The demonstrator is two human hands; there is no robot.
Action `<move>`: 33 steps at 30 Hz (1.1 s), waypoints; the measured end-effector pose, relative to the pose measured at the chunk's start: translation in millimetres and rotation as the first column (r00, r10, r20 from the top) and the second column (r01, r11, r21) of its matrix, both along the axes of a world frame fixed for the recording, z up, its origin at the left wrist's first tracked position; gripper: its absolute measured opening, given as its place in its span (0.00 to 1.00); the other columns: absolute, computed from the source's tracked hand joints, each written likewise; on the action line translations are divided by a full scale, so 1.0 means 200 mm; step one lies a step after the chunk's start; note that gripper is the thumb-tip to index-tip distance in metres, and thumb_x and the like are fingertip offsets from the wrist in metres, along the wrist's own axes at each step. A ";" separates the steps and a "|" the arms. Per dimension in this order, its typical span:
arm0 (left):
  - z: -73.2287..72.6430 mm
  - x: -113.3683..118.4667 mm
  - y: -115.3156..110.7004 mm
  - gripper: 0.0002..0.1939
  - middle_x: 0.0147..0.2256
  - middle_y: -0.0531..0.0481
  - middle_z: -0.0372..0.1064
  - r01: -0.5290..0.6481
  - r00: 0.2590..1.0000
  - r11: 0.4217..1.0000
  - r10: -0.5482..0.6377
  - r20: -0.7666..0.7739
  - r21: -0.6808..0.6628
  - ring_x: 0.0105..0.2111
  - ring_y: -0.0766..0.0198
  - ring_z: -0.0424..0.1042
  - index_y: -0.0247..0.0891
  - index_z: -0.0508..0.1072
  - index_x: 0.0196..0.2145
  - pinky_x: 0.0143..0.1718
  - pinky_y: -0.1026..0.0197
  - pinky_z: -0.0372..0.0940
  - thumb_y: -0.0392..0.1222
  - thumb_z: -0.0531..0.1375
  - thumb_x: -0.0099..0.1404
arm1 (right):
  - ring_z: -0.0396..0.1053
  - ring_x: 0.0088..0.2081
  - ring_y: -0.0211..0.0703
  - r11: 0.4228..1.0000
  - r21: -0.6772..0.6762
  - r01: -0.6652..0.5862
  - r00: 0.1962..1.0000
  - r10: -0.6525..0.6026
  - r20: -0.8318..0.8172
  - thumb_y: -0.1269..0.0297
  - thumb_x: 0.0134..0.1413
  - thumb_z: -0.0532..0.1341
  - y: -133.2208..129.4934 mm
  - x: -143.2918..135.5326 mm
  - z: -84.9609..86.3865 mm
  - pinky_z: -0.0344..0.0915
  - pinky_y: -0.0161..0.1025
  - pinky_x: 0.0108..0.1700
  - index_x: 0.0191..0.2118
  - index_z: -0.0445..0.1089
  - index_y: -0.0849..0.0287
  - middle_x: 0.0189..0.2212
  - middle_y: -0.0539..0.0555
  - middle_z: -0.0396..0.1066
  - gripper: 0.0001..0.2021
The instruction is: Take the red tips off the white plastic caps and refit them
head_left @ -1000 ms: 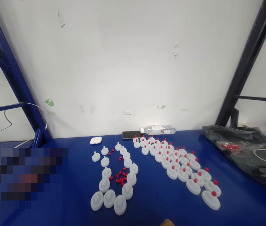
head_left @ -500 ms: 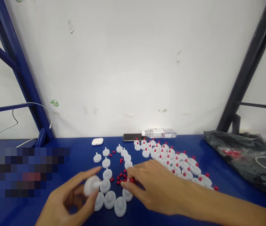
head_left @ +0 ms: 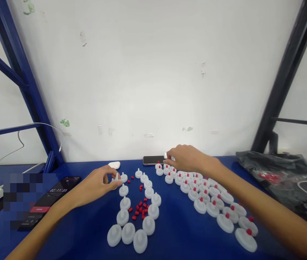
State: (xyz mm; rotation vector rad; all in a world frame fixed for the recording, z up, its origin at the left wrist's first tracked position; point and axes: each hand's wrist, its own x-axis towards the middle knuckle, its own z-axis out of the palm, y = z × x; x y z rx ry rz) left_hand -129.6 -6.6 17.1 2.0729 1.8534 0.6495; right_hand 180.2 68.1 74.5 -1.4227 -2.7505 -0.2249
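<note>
My left hand pinches a white nozzle piece at the far left end of the uncapped group. My right hand reaches over the back of the red-capped group, its fingers curled down near the bottle's white cap; anything between its fingertips is hidden. Uncapped white pieces stand in a loose U on the blue table. Small red caps lie scattered inside that U. Several white pieces with red caps stand in slanted rows on the right, partly behind my right forearm.
A phone and a white case lie by the wall. Another phone, partly pixelated, is at the left. A black plastic bag spreads over the right side. Blue and dark frame posts stand at both sides.
My left hand has moved up and away to the back left; the loose piece it held is no longer in front. My right hand has left the red caps and moved to the back right.
</note>
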 end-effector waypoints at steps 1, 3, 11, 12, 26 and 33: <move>0.00 -0.01 -0.01 0.21 0.32 0.51 0.72 0.041 0.999 0.999 -0.041 0.007 -0.031 0.28 0.62 0.66 0.40 0.78 0.38 0.29 0.63 0.58 0.60 0.61 0.62 | 0.75 0.31 0.51 1.000 -0.026 0.007 1.000 -0.007 0.010 0.51 0.67 0.55 0.02 0.00 -0.02 0.62 0.41 0.30 0.38 0.78 0.59 0.29 0.59 0.77 0.19; 0.01 -0.03 -0.03 0.18 0.32 0.52 0.70 0.114 0.993 0.989 -0.112 0.034 -0.095 0.28 0.64 0.63 0.41 0.79 0.38 0.29 0.64 0.57 0.58 0.62 0.61 | 0.75 0.30 0.51 0.998 -0.063 0.021 0.999 -0.018 0.037 0.49 0.66 0.55 0.06 -0.01 -0.07 0.63 0.41 0.30 0.32 0.78 0.61 0.27 0.60 0.76 0.23; -0.03 -0.04 -0.03 0.18 0.25 0.55 0.64 0.139 0.990 0.969 -0.135 0.029 -0.203 0.25 0.65 0.63 0.41 0.80 0.38 0.26 0.65 0.57 0.54 0.68 0.53 | 0.77 0.38 0.58 0.998 -0.059 -0.004 0.995 0.010 0.096 0.58 0.62 0.59 0.10 -0.08 -0.24 0.67 0.44 0.36 0.32 0.78 0.64 0.32 0.66 0.78 0.16; -0.03 -0.04 -0.03 0.18 0.25 0.55 0.65 0.137 0.991 0.972 -0.134 0.029 -0.188 0.25 0.65 0.63 0.42 0.80 0.39 0.25 0.65 0.57 0.55 0.67 0.54 | 0.77 0.37 0.58 0.998 -0.058 -0.013 0.996 0.018 0.093 0.61 0.61 0.59 0.10 -0.08 -0.25 0.66 0.43 0.36 0.31 0.78 0.64 0.31 0.66 0.78 0.14; 0.06 0.33 0.10 0.25 0.42 0.50 0.72 0.108 0.984 0.940 -0.148 0.103 0.322 0.24 0.69 0.62 0.43 0.73 0.53 0.30 0.61 0.62 0.59 0.59 0.65 | 0.71 0.31 0.45 0.987 0.137 -0.079 0.954 0.114 -0.276 0.55 0.70 0.47 -0.08 -0.24 -0.05 0.52 0.37 0.28 0.34 0.74 0.57 0.32 0.57 0.77 0.22; -0.01 0.30 0.06 0.18 0.39 0.53 0.72 0.075 0.975 0.947 -0.136 0.176 0.312 0.20 0.73 0.62 0.41 0.72 0.44 0.26 0.63 0.59 0.55 0.63 0.63 | 0.64 0.25 0.38 0.981 -0.013 -0.193 0.906 0.173 -0.386 0.51 0.69 0.50 -0.10 -0.27 -0.09 0.47 0.37 0.27 0.30 0.72 0.58 0.26 0.54 0.73 0.22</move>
